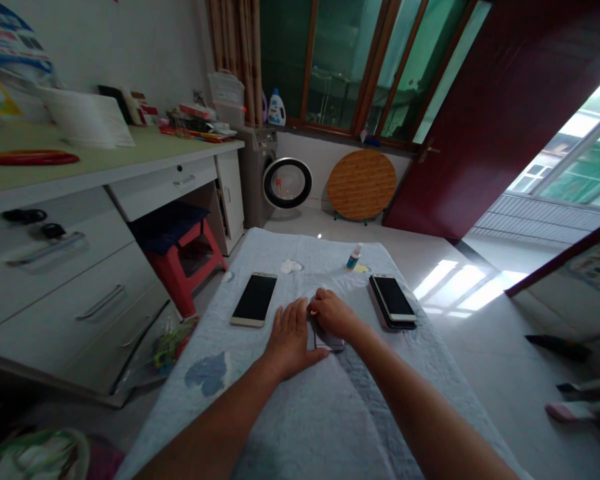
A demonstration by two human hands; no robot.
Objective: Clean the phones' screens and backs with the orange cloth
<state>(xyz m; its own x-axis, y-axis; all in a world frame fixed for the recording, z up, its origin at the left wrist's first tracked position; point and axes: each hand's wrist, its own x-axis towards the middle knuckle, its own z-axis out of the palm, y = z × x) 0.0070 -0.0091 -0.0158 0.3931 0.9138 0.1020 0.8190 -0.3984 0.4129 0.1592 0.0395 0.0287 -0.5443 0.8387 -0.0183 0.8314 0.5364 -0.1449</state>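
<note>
Phone [333,343] at centre of counter [325,420]; left hand [287,339] flat, fingers extended along 9 o'clock edge, thumb near 6; right hand [333,313] curled over 12, grip hidden. Advise: brace left, press right lightly.

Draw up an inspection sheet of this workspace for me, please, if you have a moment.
Surface: pale cloth, creased, with patches of colour.
Work items: grey item, mostly hidden by the hands; gold phone on the left; white phone on a dark slab on the right; bottle beyond them.
Clutter: paper roll and red-handled tool on the desk; plastic bag below.
Hands: left hand spread, thumb at the grey item's near edge; right hand curled over it, grip hidden.
Cables: nothing seen.
Surroundings: washer, door open; stool; round board against the wall.
</note>
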